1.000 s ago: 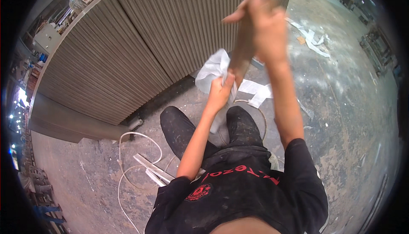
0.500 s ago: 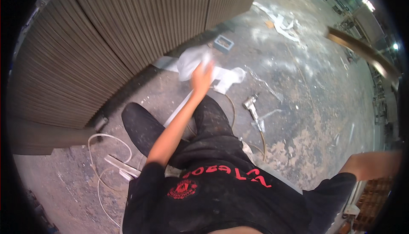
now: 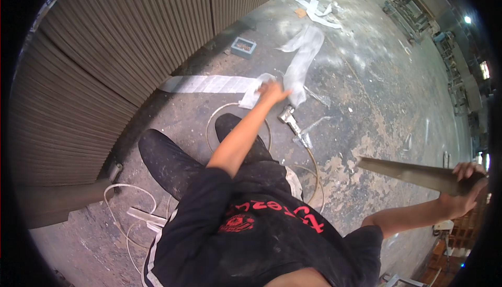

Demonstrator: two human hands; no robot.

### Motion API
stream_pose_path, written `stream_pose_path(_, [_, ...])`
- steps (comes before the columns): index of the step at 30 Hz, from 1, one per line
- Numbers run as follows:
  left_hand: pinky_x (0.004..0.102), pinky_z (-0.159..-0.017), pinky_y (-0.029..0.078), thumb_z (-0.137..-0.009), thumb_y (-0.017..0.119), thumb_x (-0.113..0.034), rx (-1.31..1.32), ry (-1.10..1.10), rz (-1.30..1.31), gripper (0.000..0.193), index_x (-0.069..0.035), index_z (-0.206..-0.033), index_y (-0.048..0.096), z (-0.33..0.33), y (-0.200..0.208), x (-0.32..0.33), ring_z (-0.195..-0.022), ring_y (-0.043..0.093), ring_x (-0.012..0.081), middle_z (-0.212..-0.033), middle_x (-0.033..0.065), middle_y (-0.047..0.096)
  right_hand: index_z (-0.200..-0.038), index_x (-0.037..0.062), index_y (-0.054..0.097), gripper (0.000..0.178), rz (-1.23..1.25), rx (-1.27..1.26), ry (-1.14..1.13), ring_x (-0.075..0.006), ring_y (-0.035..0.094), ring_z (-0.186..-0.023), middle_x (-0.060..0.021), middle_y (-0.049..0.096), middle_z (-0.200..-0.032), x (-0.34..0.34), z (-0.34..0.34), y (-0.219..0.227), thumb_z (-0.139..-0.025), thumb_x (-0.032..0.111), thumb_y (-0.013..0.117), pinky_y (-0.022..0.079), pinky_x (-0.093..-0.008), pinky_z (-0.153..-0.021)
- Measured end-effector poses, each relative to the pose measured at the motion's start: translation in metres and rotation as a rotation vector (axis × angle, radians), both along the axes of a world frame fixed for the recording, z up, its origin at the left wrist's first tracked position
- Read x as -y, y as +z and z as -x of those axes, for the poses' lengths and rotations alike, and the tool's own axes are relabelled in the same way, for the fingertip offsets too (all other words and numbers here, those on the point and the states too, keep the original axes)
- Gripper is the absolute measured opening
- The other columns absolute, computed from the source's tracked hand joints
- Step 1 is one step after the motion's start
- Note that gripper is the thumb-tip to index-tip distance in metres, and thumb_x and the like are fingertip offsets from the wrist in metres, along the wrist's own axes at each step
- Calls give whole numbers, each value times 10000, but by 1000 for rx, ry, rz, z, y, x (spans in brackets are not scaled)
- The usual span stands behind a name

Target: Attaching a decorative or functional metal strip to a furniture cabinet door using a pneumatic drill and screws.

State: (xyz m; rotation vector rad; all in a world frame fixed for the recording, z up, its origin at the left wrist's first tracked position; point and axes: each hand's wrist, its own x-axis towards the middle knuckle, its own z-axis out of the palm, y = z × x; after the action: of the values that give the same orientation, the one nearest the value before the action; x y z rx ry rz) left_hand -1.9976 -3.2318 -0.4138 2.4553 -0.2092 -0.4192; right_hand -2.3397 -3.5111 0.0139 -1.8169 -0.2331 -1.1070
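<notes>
My left hand [image 3: 271, 93] reaches down to the floor in front of my knees, with its fingers apart. It is over the edge of a white translucent wrapping sheet [image 3: 302, 62], which lies loose and crumpled on the floor. Next to it, a white strip of wrapping [image 3: 206, 84] runs left toward the stack. On the right side, my right hand [image 3: 467, 188] is closed around the end of a long brownish slat [image 3: 408, 174], which points inward above the floor.
A tall stack of ribbed brown slats [image 3: 130, 36] stands at left. A small blue-grey box of small pieces [image 3: 243, 47] is on the floor. A metal air tool [image 3: 291, 121] lies near my knee with its hose [image 3: 316, 174]. White scraps [image 3: 314, 10] lie farther off.
The white wrapping bunched in my left hand now lies spread on the floor, and that hand's fingers have parted. The slat has swung lower on the right, and my right hand now shows.
</notes>
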Motion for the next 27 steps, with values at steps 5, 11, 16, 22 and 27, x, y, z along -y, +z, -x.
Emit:
stream_pose_path(5, [353,-905,478,-885,665,-408,-122,-95,580,519,39,-1148,633,96,22,-99,-1093,630,250,-1112,190,678,-1021,29,522,326,-305,-14,594,-118,436,-621,-37,464,-752,-46,-61,-59,-1043,326,390,404,-274,-578])
stream_pose_path(11, [391,-914,465,-874,670,-384,233,-397,661,543,-25,-1259,538,154,190,-136,-1088,615,279,-1157,153,646,-995,44,557,323,-568,23,1171,-129,491,-613,-30,548,-769,-137,-187,-74,-1027,340,433,450,-294,-569])
stream_pose_path(16, [405,-766,525,-689,793,-264,564,254,332,483,-26,-1063,603,172,212,-166,-878,673,356,-917,181,679,-989,48,555,367,-1000,-114,1136,-158,473,-637,-36,510,-759,-252,-256,-78,-1000,410,492,434,-323,-605])
stream_pose_path(22, [345,-627,514,-616,715,-81,789,599,361,291,14,-873,617,192,236,-228,-714,689,241,-740,146,661,-1321,28,501,949,-108,-9,1346,-231,589,-1049,-128,594,-1225,-346,-351,-56,-746,780,565,506,-354,-856])
stream_pose_path(27, [236,-550,393,-644,623,-26,708,880,479,181,4,-812,564,161,289,-266,-595,447,71,-636,-20,467,-1259,65,565,595,440,392,371,-285,564,-1177,-142,587,-1277,-390,-581,-3,-837,476,645,423,-467,-989])
